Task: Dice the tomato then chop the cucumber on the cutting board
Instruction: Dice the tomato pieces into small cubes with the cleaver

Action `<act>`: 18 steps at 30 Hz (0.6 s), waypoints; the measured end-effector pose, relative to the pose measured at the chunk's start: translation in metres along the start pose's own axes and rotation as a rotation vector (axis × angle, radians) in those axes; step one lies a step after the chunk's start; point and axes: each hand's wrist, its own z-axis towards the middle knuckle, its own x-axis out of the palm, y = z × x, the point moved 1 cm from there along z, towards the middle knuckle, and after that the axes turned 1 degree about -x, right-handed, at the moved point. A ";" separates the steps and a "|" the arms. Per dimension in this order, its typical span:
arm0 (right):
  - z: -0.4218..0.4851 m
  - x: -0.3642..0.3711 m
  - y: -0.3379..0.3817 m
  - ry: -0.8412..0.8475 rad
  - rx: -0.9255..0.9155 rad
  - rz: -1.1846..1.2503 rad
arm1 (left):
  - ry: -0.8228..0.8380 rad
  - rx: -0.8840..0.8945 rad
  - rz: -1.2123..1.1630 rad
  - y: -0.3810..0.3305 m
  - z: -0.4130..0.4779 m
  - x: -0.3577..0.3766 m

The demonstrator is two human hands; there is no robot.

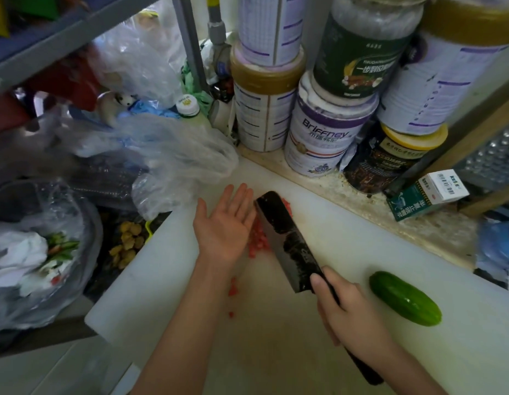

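A pile of small red tomato dice (259,240) lies near the middle of the white cutting board (276,346). My left hand (226,223) is flat, palm up, fingers straight, against the left side of the pile. My right hand (341,306) grips the handle of a dark cleaver (287,240), whose blade stands on the right side of the pile. A few loose dice (233,289) lie nearer to me. A whole green cucumber (404,297) rests on the board to the right of my right hand.
Stacked tins and jars (324,124) line the back wall. A small green and white box (427,195) sits at the back right. Crumpled clear plastic bags (173,155) crowd the left, next to a bag-lined bowl of scraps (42,258).
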 end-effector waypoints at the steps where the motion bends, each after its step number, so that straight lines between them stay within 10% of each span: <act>1: -0.004 -0.001 0.000 0.014 0.002 0.000 | -0.011 0.013 0.027 -0.005 -0.003 -0.003; 10: -0.032 0.030 -0.008 0.428 -0.164 -0.209 | -0.262 0.251 0.524 -0.040 -0.045 -0.068; 18: 0.003 0.026 -0.022 0.410 -0.201 -0.498 | -0.366 0.377 0.774 -0.035 -0.070 -0.099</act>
